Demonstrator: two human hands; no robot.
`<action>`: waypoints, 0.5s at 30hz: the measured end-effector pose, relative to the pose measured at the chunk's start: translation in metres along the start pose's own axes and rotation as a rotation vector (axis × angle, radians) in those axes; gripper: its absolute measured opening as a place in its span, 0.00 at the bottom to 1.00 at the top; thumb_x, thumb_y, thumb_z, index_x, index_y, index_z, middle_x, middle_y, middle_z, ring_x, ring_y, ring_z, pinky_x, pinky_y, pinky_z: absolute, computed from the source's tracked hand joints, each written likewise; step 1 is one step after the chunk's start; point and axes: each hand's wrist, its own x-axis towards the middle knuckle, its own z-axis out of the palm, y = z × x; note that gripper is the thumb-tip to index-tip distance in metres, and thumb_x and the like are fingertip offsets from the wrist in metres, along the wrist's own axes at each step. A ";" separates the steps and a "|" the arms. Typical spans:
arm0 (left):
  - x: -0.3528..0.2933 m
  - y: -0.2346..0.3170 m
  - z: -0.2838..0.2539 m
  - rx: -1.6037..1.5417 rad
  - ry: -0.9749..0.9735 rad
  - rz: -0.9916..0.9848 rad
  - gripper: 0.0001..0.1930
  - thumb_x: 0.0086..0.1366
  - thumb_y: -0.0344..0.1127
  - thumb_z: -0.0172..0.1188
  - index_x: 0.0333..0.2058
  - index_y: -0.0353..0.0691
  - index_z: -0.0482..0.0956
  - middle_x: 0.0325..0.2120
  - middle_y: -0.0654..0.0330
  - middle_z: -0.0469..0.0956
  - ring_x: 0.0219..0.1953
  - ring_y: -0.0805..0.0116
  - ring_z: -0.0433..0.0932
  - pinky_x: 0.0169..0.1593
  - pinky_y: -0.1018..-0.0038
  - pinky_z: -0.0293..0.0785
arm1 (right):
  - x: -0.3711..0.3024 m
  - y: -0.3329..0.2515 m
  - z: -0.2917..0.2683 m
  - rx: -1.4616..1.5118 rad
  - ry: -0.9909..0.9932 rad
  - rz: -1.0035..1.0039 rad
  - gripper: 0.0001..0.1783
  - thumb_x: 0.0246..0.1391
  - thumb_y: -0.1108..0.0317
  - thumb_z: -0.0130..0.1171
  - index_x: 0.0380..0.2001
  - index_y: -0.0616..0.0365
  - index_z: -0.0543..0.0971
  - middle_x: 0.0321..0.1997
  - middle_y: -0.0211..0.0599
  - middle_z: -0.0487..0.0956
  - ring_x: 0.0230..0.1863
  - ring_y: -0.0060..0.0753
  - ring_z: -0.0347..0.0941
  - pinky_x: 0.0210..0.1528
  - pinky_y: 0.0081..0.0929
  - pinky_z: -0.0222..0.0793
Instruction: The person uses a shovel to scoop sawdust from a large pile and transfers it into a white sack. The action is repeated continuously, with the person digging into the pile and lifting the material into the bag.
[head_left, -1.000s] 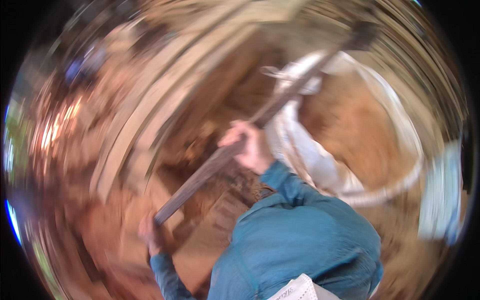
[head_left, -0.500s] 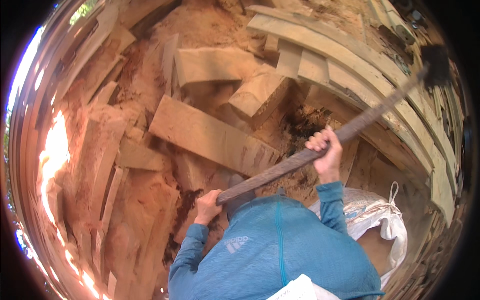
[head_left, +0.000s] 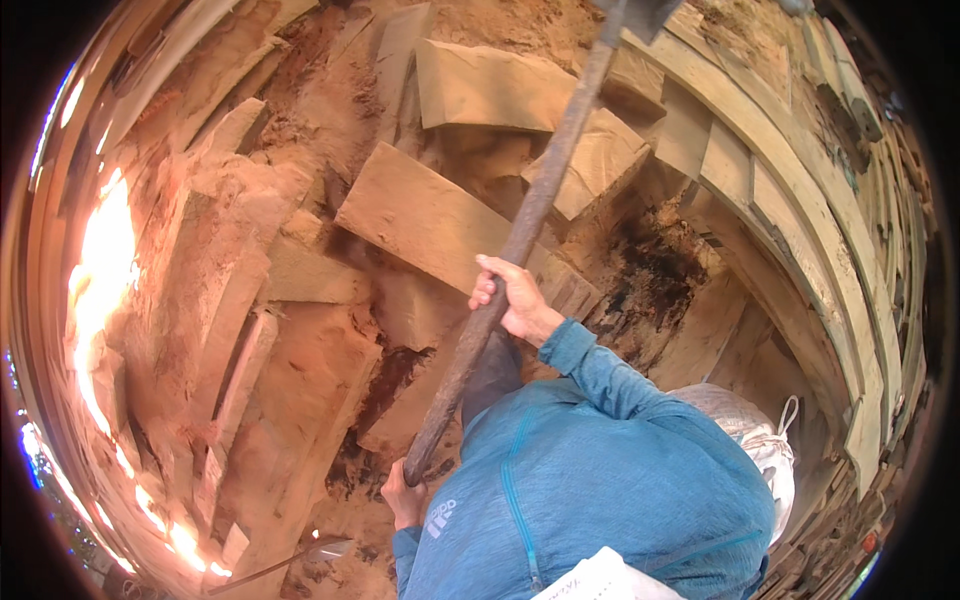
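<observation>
Weathered brown wood slants through my remote view: the shaft of a long-handled tool (head_left: pixel 541 190), held over a litter of sawn timber (head_left: pixel 490 85). From my distant post I see the right hand (head_left: pixel 513 300) closed around the middle of the shaft, fingers curled tight, while the left hand (head_left: pixel 402 497) wraps the butt end, its fingers partly hidden from me. The tool's long axis climbs from the left hand, low in the frame, and leans right as it rises to the upper edge, where its dark blade (head_left: pixel 652 14) is cut off. That blade lies ahead of both hands, well apart from them, and the right hand is the nearer. Behind the shaft, as I see it, a thick wooden block (head_left: pixel 420 205) lies at a cross angle; to its right spreads a blackened patch (head_left: pixel 650 265), and a white sack (head_left: pixel 775 470) shows past the blue jacket (head_left: pixel 620 470).
</observation>
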 end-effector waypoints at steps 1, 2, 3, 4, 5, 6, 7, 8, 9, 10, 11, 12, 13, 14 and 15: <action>0.005 -0.003 -0.010 -0.008 -0.001 -0.032 0.16 0.47 0.22 0.62 0.38 0.40 0.77 0.28 0.49 0.80 0.30 0.46 0.81 0.33 0.62 0.77 | 0.012 0.005 0.014 -0.002 -0.023 0.012 0.15 0.59 0.61 0.61 0.24 0.51 0.67 0.17 0.26 0.64 0.21 0.27 0.65 0.32 0.35 0.69; 0.012 -0.007 -0.019 -0.016 -0.002 -0.063 0.16 0.47 0.22 0.62 0.38 0.40 0.77 0.29 0.49 0.80 0.31 0.46 0.81 0.33 0.62 0.77 | 0.025 0.010 0.028 -0.012 -0.017 0.028 0.15 0.59 0.62 0.61 0.25 0.51 0.67 0.17 0.26 0.65 0.21 0.27 0.65 0.31 0.35 0.69; 0.018 -0.009 -0.029 -0.022 -0.005 -0.098 0.16 0.47 0.22 0.62 0.38 0.40 0.77 0.29 0.48 0.80 0.31 0.46 0.81 0.33 0.62 0.77 | 0.034 0.015 0.039 -0.020 -0.010 0.047 0.14 0.59 0.62 0.61 0.25 0.52 0.67 0.17 0.26 0.65 0.21 0.27 0.65 0.31 0.35 0.69; 0.024 -0.010 -0.038 -0.021 -0.026 -0.118 0.17 0.48 0.21 0.62 0.39 0.40 0.77 0.30 0.47 0.81 0.33 0.45 0.81 0.35 0.63 0.77 | 0.044 0.017 0.049 -0.021 -0.030 0.056 0.14 0.59 0.62 0.61 0.26 0.52 0.67 0.17 0.26 0.65 0.21 0.27 0.65 0.31 0.36 0.69; 0.029 -0.009 -0.047 -0.028 -0.021 -0.113 0.17 0.48 0.21 0.63 0.39 0.39 0.77 0.31 0.47 0.81 0.33 0.46 0.82 0.35 0.63 0.77 | 0.053 0.019 0.057 -0.017 -0.027 0.061 0.14 0.59 0.62 0.61 0.27 0.51 0.67 0.18 0.26 0.65 0.21 0.27 0.65 0.31 0.36 0.69; 0.035 -0.007 -0.055 -0.036 -0.012 -0.106 0.17 0.48 0.21 0.63 0.40 0.39 0.78 0.31 0.47 0.81 0.34 0.46 0.82 0.36 0.63 0.78 | 0.061 0.020 0.064 -0.013 -0.028 0.062 0.13 0.59 0.63 0.61 0.27 0.51 0.67 0.18 0.26 0.65 0.21 0.26 0.65 0.31 0.36 0.69; 0.041 -0.003 -0.063 -0.045 0.001 -0.095 0.18 0.48 0.21 0.64 0.40 0.39 0.78 0.31 0.47 0.81 0.34 0.47 0.82 0.37 0.63 0.78 | 0.070 0.018 0.070 -0.011 -0.033 0.061 0.13 0.59 0.63 0.61 0.27 0.51 0.67 0.18 0.26 0.65 0.21 0.26 0.65 0.31 0.35 0.69; 0.049 0.002 -0.071 -0.057 0.021 -0.081 0.19 0.48 0.21 0.64 0.41 0.39 0.78 0.32 0.48 0.81 0.34 0.48 0.82 0.37 0.63 0.78 | 0.077 0.015 0.075 -0.001 -0.049 0.055 0.13 0.59 0.63 0.60 0.27 0.51 0.66 0.18 0.26 0.65 0.21 0.26 0.65 0.31 0.35 0.69; 0.057 0.008 -0.079 -0.070 0.039 -0.064 0.20 0.47 0.21 0.65 0.42 0.39 0.78 0.33 0.48 0.82 0.35 0.49 0.83 0.38 0.63 0.78 | 0.086 0.012 0.079 0.016 -0.036 0.057 0.13 0.60 0.63 0.60 0.27 0.51 0.66 0.18 0.26 0.65 0.21 0.26 0.65 0.31 0.35 0.69; 0.066 0.015 -0.089 -0.075 0.053 -0.045 0.20 0.47 0.21 0.65 0.43 0.39 0.79 0.34 0.49 0.82 0.35 0.50 0.83 0.38 0.64 0.78 | 0.094 0.008 0.084 0.033 -0.030 0.057 0.13 0.60 0.63 0.59 0.27 0.51 0.65 0.18 0.25 0.65 0.21 0.26 0.65 0.31 0.35 0.69; 0.076 0.022 -0.102 -0.041 0.089 0.009 0.21 0.47 0.21 0.66 0.43 0.39 0.79 0.34 0.50 0.82 0.36 0.50 0.83 0.39 0.64 0.78 | 0.102 0.004 0.088 0.047 0.012 0.064 0.13 0.60 0.64 0.59 0.27 0.51 0.65 0.18 0.25 0.64 0.21 0.26 0.65 0.31 0.35 0.69; 0.087 0.029 -0.115 0.001 0.122 0.063 0.22 0.47 0.21 0.66 0.44 0.39 0.79 0.35 0.50 0.82 0.36 0.51 0.83 0.39 0.64 0.78 | 0.110 -0.001 0.092 0.065 -0.015 0.053 0.13 0.60 0.64 0.58 0.27 0.50 0.65 0.18 0.25 0.64 0.21 0.26 0.64 0.31 0.35 0.68; 0.100 0.038 -0.129 0.058 0.158 0.112 0.23 0.47 0.21 0.67 0.45 0.39 0.80 0.35 0.51 0.83 0.37 0.52 0.83 0.39 0.64 0.78 | 0.118 -0.006 0.097 0.078 -0.007 0.048 0.13 0.60 0.64 0.58 0.27 0.50 0.64 0.18 0.25 0.64 0.21 0.26 0.64 0.30 0.35 0.68; 0.115 0.045 -0.145 0.117 0.188 0.193 0.25 0.46 0.24 0.70 0.46 0.40 0.80 0.36 0.53 0.83 0.35 0.53 0.83 0.38 0.64 0.78 | 0.125 -0.011 0.102 0.099 -0.009 0.049 0.13 0.61 0.64 0.57 0.27 0.50 0.64 0.19 0.25 0.64 0.21 0.26 0.64 0.30 0.35 0.68; 0.128 0.054 -0.163 0.178 0.188 0.241 0.25 0.46 0.24 0.70 0.47 0.40 0.80 0.36 0.53 0.83 0.34 0.54 0.83 0.37 0.65 0.78 | 0.133 -0.017 0.107 0.116 -0.007 0.048 0.13 0.61 0.64 0.57 0.27 0.50 0.64 0.19 0.25 0.64 0.21 0.26 0.64 0.30 0.35 0.68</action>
